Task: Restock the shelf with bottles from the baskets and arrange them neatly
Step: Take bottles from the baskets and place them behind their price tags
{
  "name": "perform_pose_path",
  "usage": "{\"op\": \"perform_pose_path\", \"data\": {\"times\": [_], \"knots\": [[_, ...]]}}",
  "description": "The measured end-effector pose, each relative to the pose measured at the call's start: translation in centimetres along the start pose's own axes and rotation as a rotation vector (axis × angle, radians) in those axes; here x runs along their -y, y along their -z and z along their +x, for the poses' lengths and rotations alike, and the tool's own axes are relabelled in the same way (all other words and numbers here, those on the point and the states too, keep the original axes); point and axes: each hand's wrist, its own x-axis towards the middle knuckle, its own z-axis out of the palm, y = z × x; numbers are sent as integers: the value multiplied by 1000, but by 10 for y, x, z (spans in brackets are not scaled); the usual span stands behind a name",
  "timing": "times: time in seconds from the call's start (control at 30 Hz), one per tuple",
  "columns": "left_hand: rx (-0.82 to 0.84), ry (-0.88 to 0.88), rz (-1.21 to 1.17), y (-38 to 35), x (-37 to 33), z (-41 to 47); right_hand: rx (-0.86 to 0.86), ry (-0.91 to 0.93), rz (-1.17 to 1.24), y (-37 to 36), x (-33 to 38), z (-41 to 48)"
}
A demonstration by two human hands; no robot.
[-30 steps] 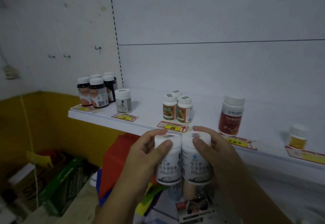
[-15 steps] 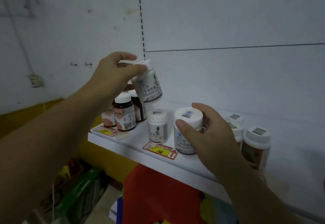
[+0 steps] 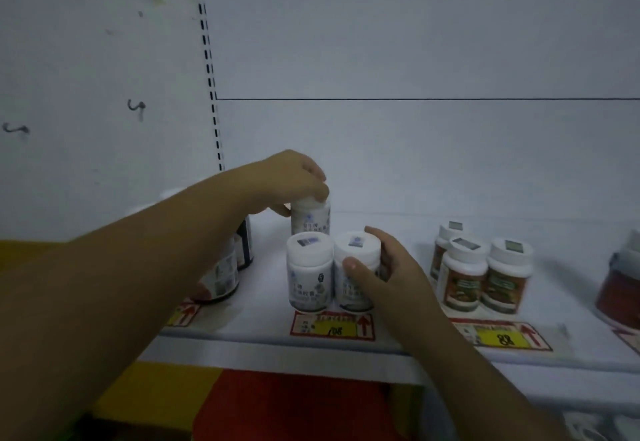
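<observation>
Nearest the camera, the front edge of the shelf point(image 3: 277, 350) carries a red-and-yellow price tag point(image 3: 333, 327). Directly behind the tag stand two white bottles side by side, touching. The right hand point(image 3: 388, 277) is wrapped around the right front bottle point(image 3: 356, 270), thumb across its face and fingers curled behind the cap. Half a second ago this bottle stood apart from its neighbour; it has now been slid up against the left front bottle point(image 3: 308, 274), which stands free of either hand.

Behind this pair, the left hand point(image 3: 294, 180) grips the cap of a third white bottle point(image 3: 310, 218) from above, fingers closed over the top. That bottle was held tilted in the air half a second ago; it is now upright and low behind the front row. Whether its base rests on the shelf cannot be told, since the front pair hides it.

Judgement: both carried bottles have reached this slot. Remaining work here is release and label alignment.

Further right stand three red-labelled bottles point(image 3: 481, 274); dark bottles point(image 3: 228, 267) sit partly behind the left forearm.
</observation>
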Motion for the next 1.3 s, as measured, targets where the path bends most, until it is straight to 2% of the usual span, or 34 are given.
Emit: {"op": "perform_pose_path", "data": {"times": [0.23, 0.43, 0.53, 0.63, 0.73, 0.83, 0.9, 0.97, 1.07, 1.3], "knots": [[268, 129, 55, -16, 8, 4, 32, 13, -51, 0, 1, -1], [302, 132, 141, -20, 7, 6, 4, 1, -62, 1, 4, -6], [183, 28, 200, -18, 1, 4, -86, 83, -43, 4, 16, -17], [72, -100, 219, -17, -21, -6, -169, 291, -223, 31, 47, -21], [133, -180, 365, -21, -66, -23, -171, 441, -657, 95, 78, -12], [223, -273, 589, -47, -123, -39, 20, 328, -1246, 188, 88, -12], [191, -325, 662, -81, -159, -47, 118, 161, -1440, 248, 86, -27], [164, -387, 712, -122, -195, -55, 105, 39, -1430, 297, 80, -52], [169, -469, 747, -186, -246, -64, 94, -14, -1491, 355, 64, -103], [366, -651, 536, -326, -333, -98, 39, -235, -1466, 474, 38, -219]]}}
